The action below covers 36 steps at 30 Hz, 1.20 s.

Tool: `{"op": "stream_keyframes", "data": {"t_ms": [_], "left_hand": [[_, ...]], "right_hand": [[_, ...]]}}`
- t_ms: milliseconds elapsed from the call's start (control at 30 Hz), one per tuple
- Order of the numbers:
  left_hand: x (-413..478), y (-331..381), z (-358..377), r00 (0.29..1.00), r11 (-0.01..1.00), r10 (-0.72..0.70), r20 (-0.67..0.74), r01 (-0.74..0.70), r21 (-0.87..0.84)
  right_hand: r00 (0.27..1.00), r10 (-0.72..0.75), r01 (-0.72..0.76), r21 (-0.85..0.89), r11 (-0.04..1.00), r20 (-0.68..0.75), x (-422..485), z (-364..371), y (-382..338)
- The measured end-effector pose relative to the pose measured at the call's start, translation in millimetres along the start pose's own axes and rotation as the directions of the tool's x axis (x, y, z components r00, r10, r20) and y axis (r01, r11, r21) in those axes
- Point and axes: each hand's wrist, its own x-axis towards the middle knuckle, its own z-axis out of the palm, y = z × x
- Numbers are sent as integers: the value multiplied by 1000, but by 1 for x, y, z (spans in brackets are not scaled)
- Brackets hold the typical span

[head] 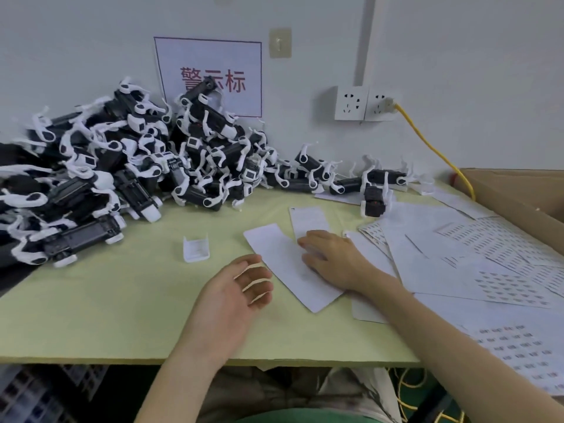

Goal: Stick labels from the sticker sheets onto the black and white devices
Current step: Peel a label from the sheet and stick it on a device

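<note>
A big pile of black and white devices (128, 166) covers the table's left and back, with a few more (372, 190) at the back right. A long white sticker sheet (283, 264) lies in the middle. My right hand (332, 257) lies flat on it, fingers straight. My left hand (235, 288) hovers just left of the sheet, fingers loosely spread, with small white labels stuck on the fingertips. More sticker sheets (488, 261) with rows of dark labels are spread to the right.
A small white plastic clip part (196, 247) stands on the green table (106, 315). A cardboard box (518, 193) sits at the right edge. A yellow cable (433, 148) runs from the wall socket (364, 102).
</note>
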Motion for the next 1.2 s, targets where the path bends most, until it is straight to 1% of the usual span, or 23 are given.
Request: {"op": "stream_keyframes", "data": {"t_ms": [67,100,167,233,300,367,400,433,467,533,633,733,767,800,833,867,900,933,967,1000,1033,1100,1200], "left_hand": [[13,16,-4,998,982,51,-26,-45,185],[23,27,-4,990,947,136,-48,-115,299],[49,49,-6,938,819,334,-98,-237,522],[82,69,-12,872,618,479,-106,-249,746],[116,85,-20,838,329,544,-32,-179,927],[145,98,-31,855,32,517,40,-66,997],[156,102,-36,877,-42,479,33,-15,999],[166,106,-39,909,-56,417,-2,28,998],[175,108,-42,940,-34,340,-39,53,998],[192,107,-49,967,-39,245,-64,76,996],[198,96,-52,954,-136,301,-4,47,990],[178,82,-43,933,-188,336,128,-66,980],[170,77,-36,914,-175,367,173,-114,978],[160,72,-26,887,-129,412,210,-171,977],[151,67,-15,855,-41,463,232,-241,970],[143,64,-5,832,97,503,234,-324,941],[136,64,6,829,276,515,218,-401,874],[129,66,15,851,467,487,198,-445,764],[122,69,23,889,657,418,190,-440,612],[117,71,31,924,812,327,199,-382,440],[114,72,37,947,914,242,210,-295,277],[113,66,44,969,991,120,214,-130,32],[117,46,43,973,996,54,225,-36,-82]], "right_hand": [[1000,-21,20,-31,999,-24,0,3,1],[999,-21,20,-39,999,-33,0,3,0],[999,-22,20,-52,998,-36,0,3,-1],[999,-27,25,-63,998,-30,0,2,-3],[999,-34,32,-76,997,-32,0,2,-5],[999,-36,33,-80,996,-38,-1,2,-7],[999,-35,31,-80,996,-42,-1,2,-7],[999,-32,28,-78,997,-44,-1,3,-7],[999,-29,26,-76,997,-43,-1,3,-6],[998,-31,27,-72,997,-49,0,4,-5],[998,-35,31,-64,997,-49,1,4,-4],[999,-32,30,-44,999,-36,0,3,-4],[999,-32,32,-20,999,-38,0,1,-5],[998,-28,29,22,999,-51,-1,0,-5],[996,-15,22,77,997,-89,-2,-2,-6],[987,9,13,140,990,-159,-3,-4,-5],[968,41,13,211,978,-247,-4,-6,-5],[942,70,29,285,958,-329,-6,-8,-5],[920,88,57,352,934,-382,-8,-11,-4],[915,88,87,403,911,-395,-10,-13,-4],[928,63,112,437,892,-367,-11,-15,-4],[967,-25,145,462,875,-255,-14,-16,-6],[974,-111,194,474,859,-198,-13,-10,-11]]}}
